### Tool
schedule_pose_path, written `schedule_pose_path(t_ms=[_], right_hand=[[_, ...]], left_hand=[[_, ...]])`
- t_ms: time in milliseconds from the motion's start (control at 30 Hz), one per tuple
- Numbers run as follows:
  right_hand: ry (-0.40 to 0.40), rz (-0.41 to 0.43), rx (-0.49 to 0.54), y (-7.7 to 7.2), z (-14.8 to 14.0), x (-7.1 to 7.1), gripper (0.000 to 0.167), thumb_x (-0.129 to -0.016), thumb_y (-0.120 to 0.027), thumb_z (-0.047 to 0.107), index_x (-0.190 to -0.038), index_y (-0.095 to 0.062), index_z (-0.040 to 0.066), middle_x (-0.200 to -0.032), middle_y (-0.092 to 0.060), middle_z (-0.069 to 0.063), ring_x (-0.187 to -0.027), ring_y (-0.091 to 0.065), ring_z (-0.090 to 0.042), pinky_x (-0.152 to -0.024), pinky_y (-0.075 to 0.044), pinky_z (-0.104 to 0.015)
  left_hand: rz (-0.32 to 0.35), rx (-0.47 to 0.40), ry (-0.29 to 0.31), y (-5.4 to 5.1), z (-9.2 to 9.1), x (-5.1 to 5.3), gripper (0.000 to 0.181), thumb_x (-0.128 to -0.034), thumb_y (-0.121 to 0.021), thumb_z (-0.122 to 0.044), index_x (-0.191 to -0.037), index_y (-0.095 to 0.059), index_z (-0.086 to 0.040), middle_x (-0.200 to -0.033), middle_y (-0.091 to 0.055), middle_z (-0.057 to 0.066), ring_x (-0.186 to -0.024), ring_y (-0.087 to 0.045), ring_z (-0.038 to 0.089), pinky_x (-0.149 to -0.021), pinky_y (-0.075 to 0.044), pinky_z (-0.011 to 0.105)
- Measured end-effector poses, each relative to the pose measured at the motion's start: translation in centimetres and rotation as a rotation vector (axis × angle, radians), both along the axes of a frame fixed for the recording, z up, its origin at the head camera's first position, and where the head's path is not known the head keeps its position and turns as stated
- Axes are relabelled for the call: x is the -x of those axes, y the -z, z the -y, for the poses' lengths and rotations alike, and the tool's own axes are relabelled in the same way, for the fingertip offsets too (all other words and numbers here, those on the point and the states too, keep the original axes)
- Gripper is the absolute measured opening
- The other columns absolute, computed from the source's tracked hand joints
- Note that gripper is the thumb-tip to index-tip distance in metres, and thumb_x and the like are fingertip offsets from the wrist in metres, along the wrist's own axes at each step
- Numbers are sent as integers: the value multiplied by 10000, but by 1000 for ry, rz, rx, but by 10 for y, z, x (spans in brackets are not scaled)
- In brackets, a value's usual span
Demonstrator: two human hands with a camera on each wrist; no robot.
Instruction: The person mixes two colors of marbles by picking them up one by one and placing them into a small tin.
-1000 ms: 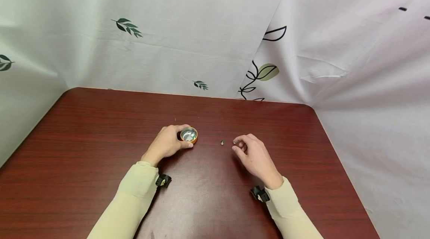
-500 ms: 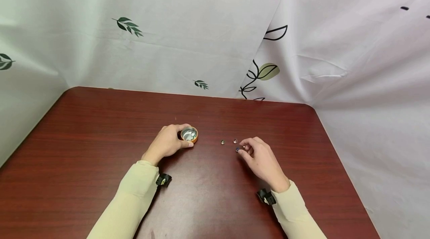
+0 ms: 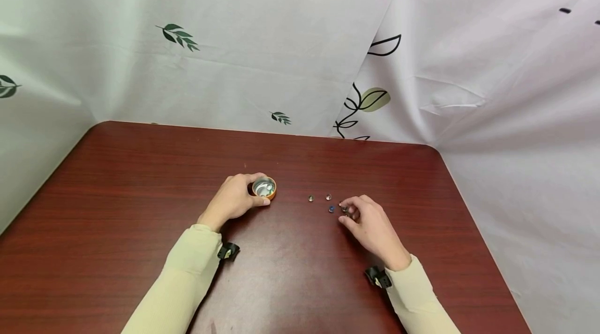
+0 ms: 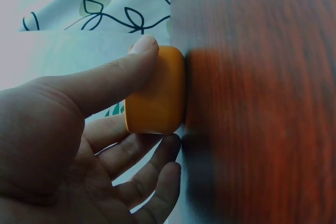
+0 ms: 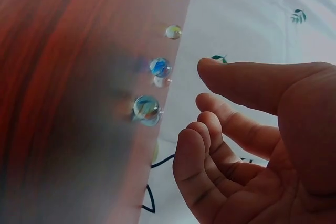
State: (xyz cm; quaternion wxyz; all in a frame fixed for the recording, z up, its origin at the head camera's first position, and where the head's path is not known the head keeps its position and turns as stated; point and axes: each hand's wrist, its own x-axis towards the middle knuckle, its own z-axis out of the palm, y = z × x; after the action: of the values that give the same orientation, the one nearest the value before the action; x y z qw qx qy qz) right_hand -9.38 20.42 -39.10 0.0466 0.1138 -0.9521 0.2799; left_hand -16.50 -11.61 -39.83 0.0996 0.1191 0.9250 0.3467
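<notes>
The left hand (image 3: 233, 202) grips a small round orange tin (image 3: 271, 197) with a silvery inside, thumb on the near side and fingers on the far side. In the left wrist view the tin (image 4: 163, 90) rests on the table between thumb (image 4: 115, 82) and fingers. Several glass marbles lie right of it: a greenish one (image 3: 311, 198), a clear one (image 3: 328, 197) and a blue one (image 3: 331, 209), with others by the right fingertips. The right hand (image 3: 372, 227) hovers there, fingers loosely bent and thumb apart. In the right wrist view a multicoloured marble (image 5: 147, 110) is nearest; nothing is held.
A dark red wooden table (image 3: 140, 193) carries everything. White cloth (image 3: 262, 52) with leaf prints hangs behind it and along both sides. Black straps with small devices sit on both wrists, over pale yellow sleeves (image 3: 187, 266).
The right hand has moved right and slightly toward the near edge. More marbles show on the table, including the blue one, which was at its fingertips. The left hand and tin have stayed put.
</notes>
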Motion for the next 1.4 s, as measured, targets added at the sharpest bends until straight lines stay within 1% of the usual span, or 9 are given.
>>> schedule_pose_path(t_ms=[167,500,867,1100,1400], right_hand=[[5,12,-8,1,-3,0,206,-821,-829,86,-998,-724,76,-825,-564,16,-745,-544,-122,-683,-472,-283],[20,71,-19,8,-8,2,207,-820,-837,120,-980,-710,87,-829,-564,24,-749,-539,-117,-693,-475,-295],[16,72,-29,11,-11,4,196,-821,-839,135,-960,-708,94,-819,-559,31,-741,-529,-107,-690,-466,-289],[22,93,-27,12,-11,4,177,-829,-833,138,-943,-703,102,-820,-561,21,-742,-525,-118,-684,-455,-287],[22,107,-34,13,-13,4,162,-831,-831,140,-914,-693,124,-815,-559,29,-735,-515,-109,-678,-449,-276]], left_hand=[[4,5,-4,0,0,0,619,-829,-848,-291,-1387,-621,-147,-1243,-677,117,-1153,-603,303,-941,-481,461],[2,4,0,1,0,0,620,-835,-843,-288,-1394,-615,-142,-1265,-666,128,-1160,-604,303,-944,-482,462],[8,-2,-4,0,0,0,609,-837,-842,-285,-1389,-621,-153,-1266,-668,121,-1162,-604,299,-948,-481,465],[6,2,-5,-1,0,0,608,-836,-843,-288,-1388,-623,-157,-1271,-665,126,-1172,-598,308,-953,-477,473],[-2,5,0,0,0,0,598,-836,-843,-285,-1380,-628,-158,-1233,-681,115,-1151,-606,305,-945,-481,468]])
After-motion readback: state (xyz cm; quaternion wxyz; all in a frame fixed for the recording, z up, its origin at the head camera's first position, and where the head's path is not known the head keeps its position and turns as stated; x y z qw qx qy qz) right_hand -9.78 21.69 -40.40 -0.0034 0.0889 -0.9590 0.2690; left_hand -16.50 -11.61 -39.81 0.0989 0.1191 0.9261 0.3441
